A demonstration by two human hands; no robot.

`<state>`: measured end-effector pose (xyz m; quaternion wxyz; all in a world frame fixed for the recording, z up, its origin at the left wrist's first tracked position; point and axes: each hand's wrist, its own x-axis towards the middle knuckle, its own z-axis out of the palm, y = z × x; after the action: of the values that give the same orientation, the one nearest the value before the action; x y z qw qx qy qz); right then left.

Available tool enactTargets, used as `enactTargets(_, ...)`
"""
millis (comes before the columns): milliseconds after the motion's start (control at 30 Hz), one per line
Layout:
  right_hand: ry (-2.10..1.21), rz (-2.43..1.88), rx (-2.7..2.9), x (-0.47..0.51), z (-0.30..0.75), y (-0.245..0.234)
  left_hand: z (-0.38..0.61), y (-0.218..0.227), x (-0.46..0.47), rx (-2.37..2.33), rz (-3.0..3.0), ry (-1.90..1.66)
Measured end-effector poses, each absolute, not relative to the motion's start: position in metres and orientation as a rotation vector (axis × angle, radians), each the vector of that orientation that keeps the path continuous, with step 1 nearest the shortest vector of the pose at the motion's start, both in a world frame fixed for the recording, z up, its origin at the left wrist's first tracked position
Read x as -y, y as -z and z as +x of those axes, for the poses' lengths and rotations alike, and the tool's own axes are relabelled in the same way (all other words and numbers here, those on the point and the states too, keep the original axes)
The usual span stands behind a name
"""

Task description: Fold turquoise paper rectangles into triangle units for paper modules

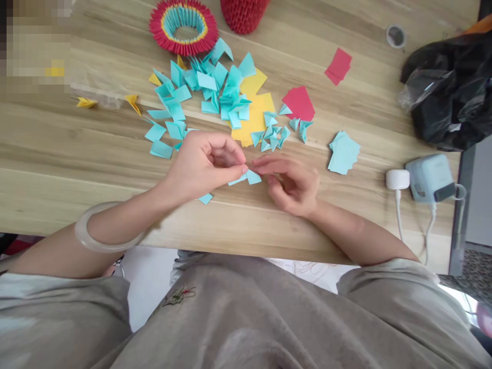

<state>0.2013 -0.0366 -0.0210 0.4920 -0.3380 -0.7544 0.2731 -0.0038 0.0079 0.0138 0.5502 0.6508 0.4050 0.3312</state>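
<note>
Item: teal paper piece (pixel 251 177), above near-centre edge of wooden table (pixel 57 169). L hand (pixel 200 164) pinched its left end w/ thumb & forefinger. R hand (pixel 294 184) fingers curled, prob. gripping right end. Loose teal folds (pixel 207 92) lay farther back.

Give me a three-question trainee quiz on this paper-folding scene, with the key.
1. True or false: the left hand and the right hand both pinch one turquoise paper piece.
2. The stack of turquoise sheets lies: A) left of the left hand; B) right of the right hand; C) in the lap.
3. Fill in: the bracelet sits on the ___ wrist.
Key: 1 true; 2 B; 3 left.
</note>
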Motion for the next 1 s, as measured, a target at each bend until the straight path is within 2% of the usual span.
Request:
enactTargets(200, -1.001, -0.975, 1.752, 0.0343, 0.1996, 0.0169, -0.0035, -0.0149, -0.0017, -0.895, 1.737, -0.84)
enactTargets(733, -1.073, -1.023, 1.701, 0.0316, 0.1982, 0.0188, -0.003, -0.009, -0.0018, -0.934, 1.763, -0.901)
enactTargets(1000, -1.03, -0.946, 1.643, 0.034, 0.1975, 0.0212, -0.0051, -0.0117, -0.0049, -0.778, 1.994, -0.699)
